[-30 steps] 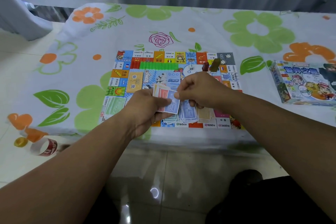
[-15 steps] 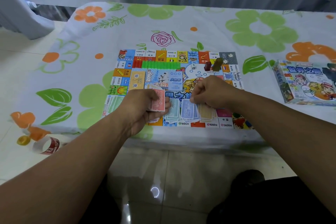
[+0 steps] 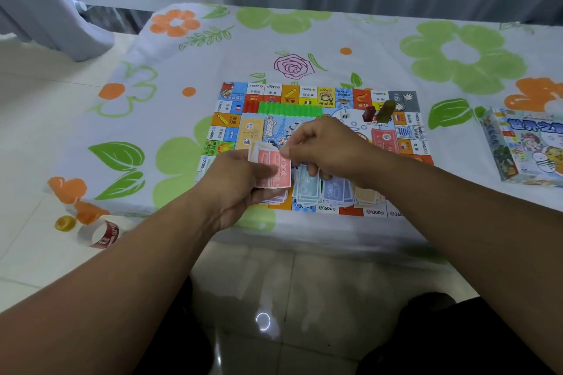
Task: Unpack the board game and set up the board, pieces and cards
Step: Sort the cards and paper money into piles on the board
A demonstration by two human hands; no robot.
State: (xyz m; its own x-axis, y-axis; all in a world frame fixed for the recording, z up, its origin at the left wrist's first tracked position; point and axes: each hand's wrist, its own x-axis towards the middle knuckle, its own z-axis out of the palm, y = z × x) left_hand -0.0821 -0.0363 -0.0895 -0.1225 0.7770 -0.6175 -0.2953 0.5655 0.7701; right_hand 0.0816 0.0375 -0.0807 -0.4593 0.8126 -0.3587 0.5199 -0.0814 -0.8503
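Red notes (image 3: 271, 172) are clasped in the left grip (image 3: 237, 183), and their top edge is pinched by the right grip (image 3: 326, 146). Note piles (image 3: 332, 192) are laid beneath on the near edge of the board (image 3: 304, 97); the box (image 3: 524, 149) is set well right on the desk (image 3: 365, 55).

Lifted the right hand (image 3: 329, 149) off the sorted piles of play money (image 3: 332, 192) and brought it back up to the left hand (image 3: 240, 183). Now pinching the top edge of the red notes (image 3: 271, 169) held there. Showing only red on top, not the blue note of a second ago.
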